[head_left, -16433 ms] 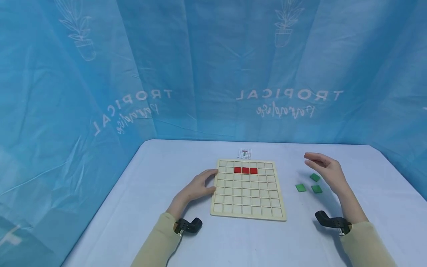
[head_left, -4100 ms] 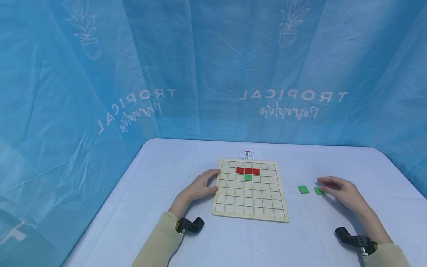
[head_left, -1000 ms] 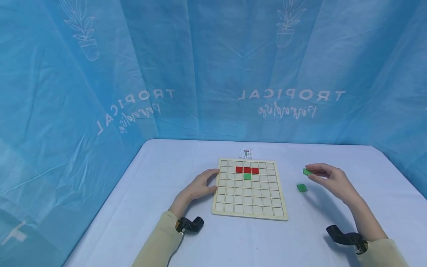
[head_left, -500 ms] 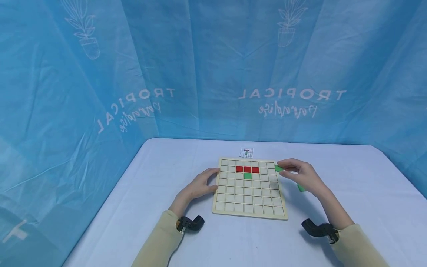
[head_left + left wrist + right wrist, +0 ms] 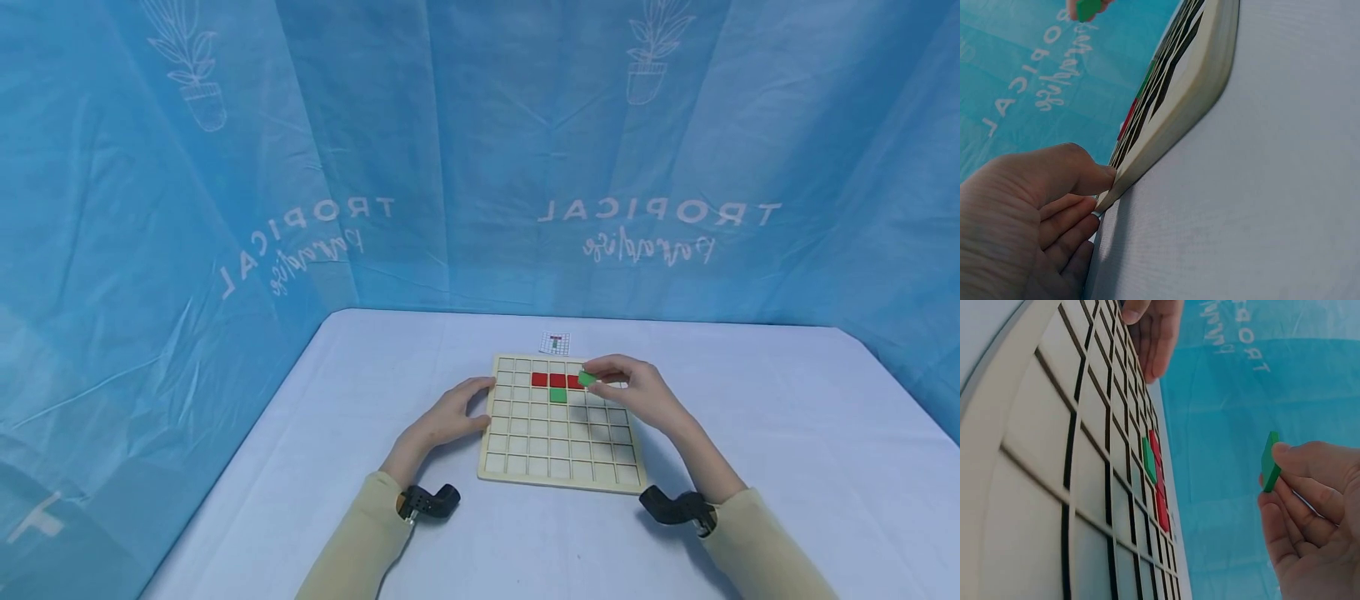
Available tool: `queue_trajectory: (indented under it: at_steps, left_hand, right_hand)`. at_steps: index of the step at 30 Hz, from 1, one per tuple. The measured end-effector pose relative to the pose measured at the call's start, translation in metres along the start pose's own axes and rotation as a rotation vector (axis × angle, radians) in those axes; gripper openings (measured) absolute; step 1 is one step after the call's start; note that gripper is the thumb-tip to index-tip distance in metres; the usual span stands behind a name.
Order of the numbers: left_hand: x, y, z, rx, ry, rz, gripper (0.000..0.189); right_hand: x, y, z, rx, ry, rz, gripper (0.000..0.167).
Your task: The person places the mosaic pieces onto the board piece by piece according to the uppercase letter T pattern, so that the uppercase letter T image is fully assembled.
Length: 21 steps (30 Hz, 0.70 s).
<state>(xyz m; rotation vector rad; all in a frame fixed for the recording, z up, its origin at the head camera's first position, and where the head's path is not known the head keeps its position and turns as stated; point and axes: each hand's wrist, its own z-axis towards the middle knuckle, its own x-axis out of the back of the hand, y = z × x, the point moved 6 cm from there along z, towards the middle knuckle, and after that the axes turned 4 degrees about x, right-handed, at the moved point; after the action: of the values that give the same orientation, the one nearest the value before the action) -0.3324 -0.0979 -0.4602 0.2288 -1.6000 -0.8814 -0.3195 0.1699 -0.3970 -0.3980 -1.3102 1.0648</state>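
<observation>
A pale gridded board (image 5: 528,482) lies on the white table. In its second row from the far side sit three red square tiles (image 5: 557,381) side by side, with one green tile (image 5: 558,395) right below the middle one. My left hand (image 5: 446,417) rests at the board's left edge, thumb and fingertips touching it at spread-apart spots. Above the board's far right part, my right hand (image 5: 637,392) pinches another green tile (image 5: 1270,461) between thumb and fingers, held clear of the grid. In the head view this tile partly covers the rightmost red one.
A small card (image 5: 556,342) printed with a grid and a red and green T shape lies just beyond the board. Blue curtains (image 5: 480,167) hang behind and to the left of the table. The loose green tile seen earlier is hidden behind my right arm.
My right hand has carried the green tile leftward from the table on the right to above the board. Several seconds back it was reaching for this tile. My left hand has stayed put.
</observation>
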Motion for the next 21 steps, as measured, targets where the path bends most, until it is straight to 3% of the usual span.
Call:
queue_trajectory:
  at_steps: [9,21]
  left_hand:
    - [0.001,-0.001,0.001,-0.019,0.002,-0.012,0.065]
    - [-0.001,-0.002,0.001,-0.03,-0.003,-0.019,0.064]
  right_hand:
    - [-0.019,-0.009,0.011,0.073,-0.038,0.057,0.034]
    - [-0.039,-0.003,0.011,0.067,-0.059,0.025,0.03]
